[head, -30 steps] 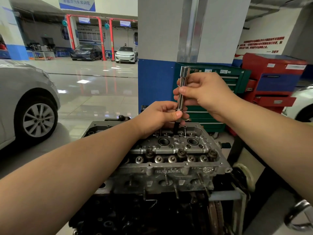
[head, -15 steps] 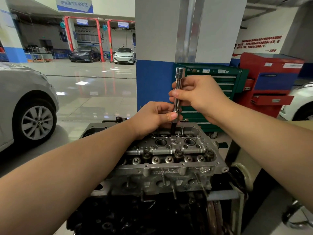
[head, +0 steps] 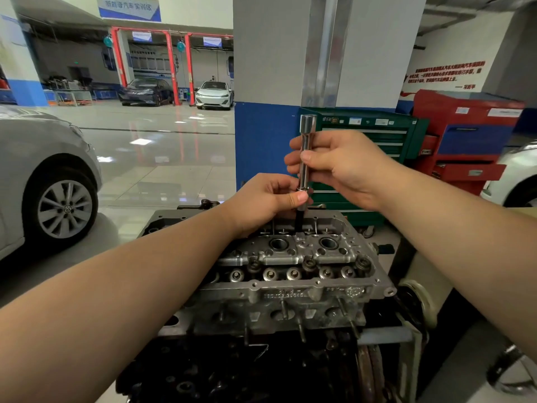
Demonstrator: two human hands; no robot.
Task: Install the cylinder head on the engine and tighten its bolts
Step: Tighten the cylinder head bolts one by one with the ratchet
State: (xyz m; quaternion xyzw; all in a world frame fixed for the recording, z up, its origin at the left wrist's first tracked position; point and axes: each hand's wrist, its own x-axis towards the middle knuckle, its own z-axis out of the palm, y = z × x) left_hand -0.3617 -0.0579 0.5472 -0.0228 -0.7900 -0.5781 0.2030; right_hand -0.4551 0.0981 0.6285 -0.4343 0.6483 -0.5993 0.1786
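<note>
The grey aluminium cylinder head sits on the dark engine block in front of me. A long chrome socket extension stands upright over the head's far side, with a black shaft below it going down into a bolt hole. My right hand grips the chrome bar around its middle. My left hand pinches the tool's lower end where chrome meets black. The bolt under the tool is hidden.
A green tool cabinet and a red tool cabinet stand behind the engine at the right. A grey car is parked at the left, with a white car's nose at the far right. A grey-and-blue pillar rises straight ahead.
Both hands stay on the upright tool over the same bolt hole. My right hand's fingers have shifted slightly round the chrome bar; the view has drifted a little.
</note>
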